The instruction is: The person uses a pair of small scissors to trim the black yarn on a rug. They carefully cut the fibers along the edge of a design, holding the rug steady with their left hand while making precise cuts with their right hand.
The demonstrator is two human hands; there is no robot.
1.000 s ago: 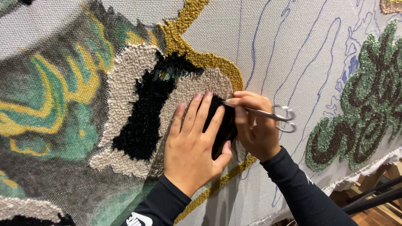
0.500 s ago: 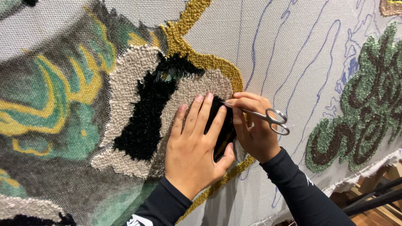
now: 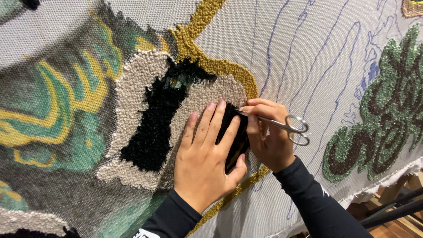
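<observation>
I am pressing my left hand [image 3: 203, 161] flat on the rug [image 3: 132, 132], fingers spread over the beige pile and the edge of a black tuft [image 3: 233, 136] lying between my two hands. My right hand [image 3: 269, 134] is pinching small steel scissors [image 3: 275, 124] by the blades, tips touching that tuft, loops sticking out to the right. Beyond it, gold outline [image 3: 207, 61], blue lines and green tufting [image 3: 383, 105] are showing on the backing cloth.
</observation>
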